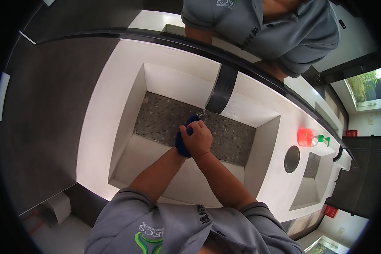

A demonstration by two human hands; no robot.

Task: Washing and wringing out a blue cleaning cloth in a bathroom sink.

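Both my hands are together over the basin, just below the black spout [223,89]. Between them a dark blue cloth [181,146] is bunched up. My right hand [199,139] is closed over its upper side, fingers curled toward the spout. Beneath the cloth lies my left hand [181,155], which grips it from the other side; its fingers are mostly hidden. A little water [202,113] splashes at the cloth's far end, under the spout. The white basin [129,114] has a speckled grey stone bottom [237,146].
To the right, a bottle of pink liquid [307,137] with a green pump stands on the white counter [99,127]. Near it is a round dark opening or lid [291,159], then a second basin [305,192]. A mirror [245,36] rises along the far edge.
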